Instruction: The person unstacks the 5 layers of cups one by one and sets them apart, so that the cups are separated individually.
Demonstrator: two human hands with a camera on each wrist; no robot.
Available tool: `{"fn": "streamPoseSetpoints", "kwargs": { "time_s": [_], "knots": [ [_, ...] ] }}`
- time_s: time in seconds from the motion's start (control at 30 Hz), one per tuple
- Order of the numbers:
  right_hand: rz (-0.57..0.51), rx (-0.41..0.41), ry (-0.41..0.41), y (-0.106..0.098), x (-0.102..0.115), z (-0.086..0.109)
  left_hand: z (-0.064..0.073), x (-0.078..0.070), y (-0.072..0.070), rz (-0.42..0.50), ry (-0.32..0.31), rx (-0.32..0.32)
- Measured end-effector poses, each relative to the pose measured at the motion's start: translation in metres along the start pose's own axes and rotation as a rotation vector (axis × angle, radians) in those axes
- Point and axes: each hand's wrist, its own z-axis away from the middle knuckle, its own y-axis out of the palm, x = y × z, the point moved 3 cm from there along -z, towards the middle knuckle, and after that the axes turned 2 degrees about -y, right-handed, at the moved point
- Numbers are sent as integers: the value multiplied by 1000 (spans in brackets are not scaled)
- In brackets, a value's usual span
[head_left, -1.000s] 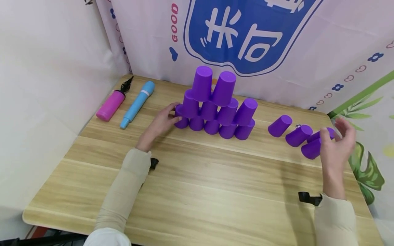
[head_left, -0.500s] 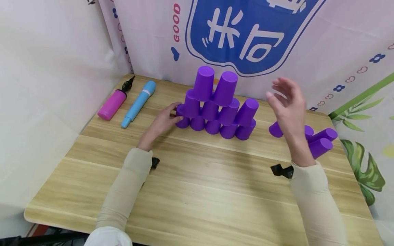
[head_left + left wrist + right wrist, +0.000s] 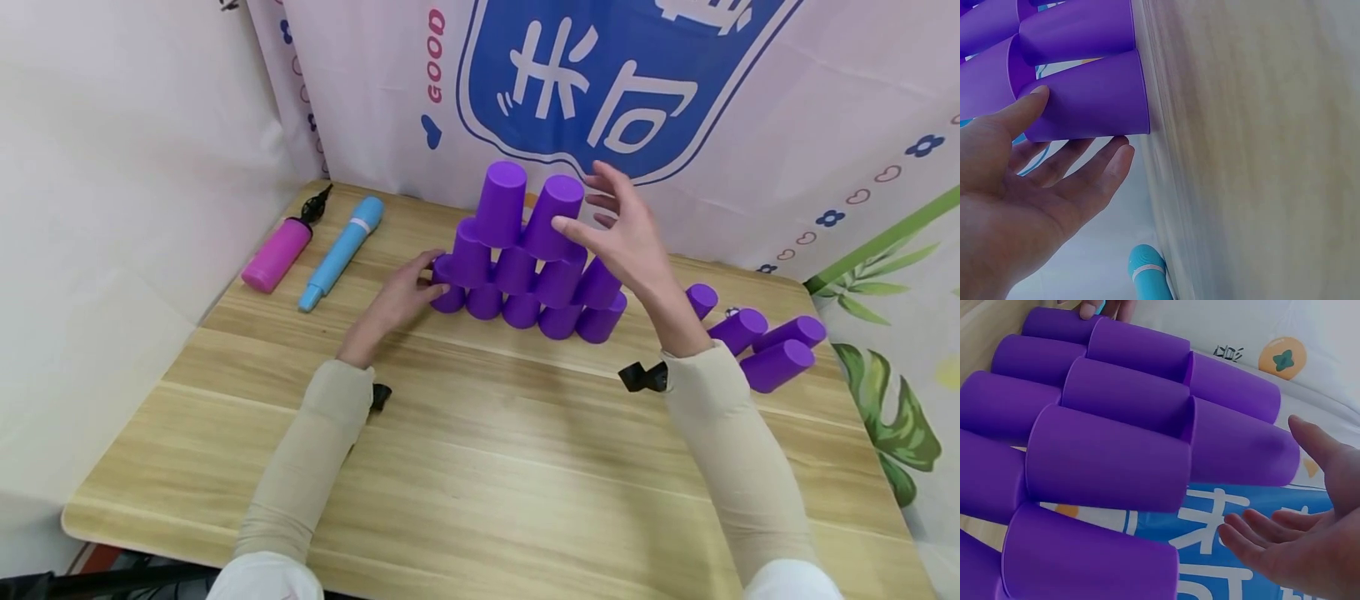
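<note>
Upside-down purple cups are stacked in three tiers, a bottom row of several cups, a middle row on it and two cups on top. My left hand holds the leftmost bottom cup, thumb on one side and fingertips along the other. Beside the right top cup is my right hand, empty, with thumb and fingers spread. In the right wrist view the thumb is just off the base of that top cup, and the fingers lie apart from it. The right arm partly hides the rightmost middle cup.
Several purple cups lie at the table's right side, partly behind the right forearm. On the left are a pink hand pump with a black nozzle and a light blue pump. A printed cloth hangs behind the wooden table.
My right hand has swept left from the loose cups at the right to the right side of the top tier. The left hand stays at the leftmost bottom cup.
</note>
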Motion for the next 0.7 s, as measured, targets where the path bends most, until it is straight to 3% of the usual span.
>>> {"fn": "streamPoseSetpoints", "kwargs": {
  "time_s": [0.7],
  "knots": [
    [-27,-52,-45,18,-1,-6,0,-1,0,-12,-6,-2]
  ]
}}
